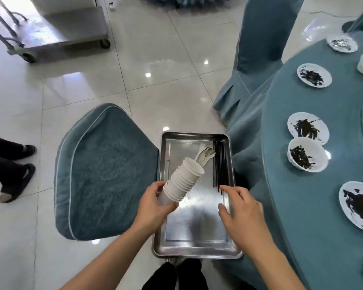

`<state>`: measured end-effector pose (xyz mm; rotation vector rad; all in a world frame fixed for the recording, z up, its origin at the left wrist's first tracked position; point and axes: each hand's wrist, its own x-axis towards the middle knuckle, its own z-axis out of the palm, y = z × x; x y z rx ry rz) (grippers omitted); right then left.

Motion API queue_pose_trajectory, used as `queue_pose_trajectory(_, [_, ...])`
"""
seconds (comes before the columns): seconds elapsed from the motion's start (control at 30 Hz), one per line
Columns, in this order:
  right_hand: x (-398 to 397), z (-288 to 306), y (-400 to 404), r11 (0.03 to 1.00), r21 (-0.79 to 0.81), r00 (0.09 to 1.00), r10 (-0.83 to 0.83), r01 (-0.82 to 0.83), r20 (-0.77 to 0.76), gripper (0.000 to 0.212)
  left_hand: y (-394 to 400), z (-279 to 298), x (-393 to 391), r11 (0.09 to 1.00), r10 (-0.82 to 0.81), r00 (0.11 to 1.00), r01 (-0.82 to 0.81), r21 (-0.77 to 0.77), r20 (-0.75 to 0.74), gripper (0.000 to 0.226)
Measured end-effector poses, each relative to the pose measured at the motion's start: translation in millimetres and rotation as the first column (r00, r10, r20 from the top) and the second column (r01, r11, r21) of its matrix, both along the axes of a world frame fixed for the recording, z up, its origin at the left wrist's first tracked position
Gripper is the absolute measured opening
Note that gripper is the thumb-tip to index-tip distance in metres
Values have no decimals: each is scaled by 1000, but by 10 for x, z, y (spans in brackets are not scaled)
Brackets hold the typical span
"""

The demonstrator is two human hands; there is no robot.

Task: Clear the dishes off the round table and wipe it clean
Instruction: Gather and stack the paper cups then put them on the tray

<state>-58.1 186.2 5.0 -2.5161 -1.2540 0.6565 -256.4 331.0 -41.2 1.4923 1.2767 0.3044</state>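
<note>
The metal tray [197,227] sits beside the round table [302,185], apparently on something hidden below, and the long stack of white cups [183,178] leans over it; I judge the stack could slide apart or roll into the spoons [204,153] and black chopsticks [219,164] if laid down carelessly, since only its base is held. Its long axis runs diagonally, open mouth pointing up and away to the right, with the left hand [153,204] curled round the bottom cup. The right hand [242,210] hovers over the tray's right rim, fingers loosely bent, grasping nothing.
</note>
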Motion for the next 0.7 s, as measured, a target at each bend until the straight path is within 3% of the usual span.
queue_pose_trajectory(0.47, [943, -2152, 994, 993, -35, 967, -121, 116, -224, 46, 1602, -2422, 1325, 975, -78, 946, 139, 174, -315, 69])
queue_pose_trajectory(0.6, [1065, -2483, 1071, 985, -19, 947, -173, 174, -272, 44, 1924, -2734, 1593, 932, -146, 888, 271, 240, -437, 70])
queue_pose_trajectory(0.7, [1075, -2599, 1119, 987, -30, 942, -161, 160, -294, 43, 2110, -2798, 1756, 852, -187, 786, 428, 300, -590, 65])
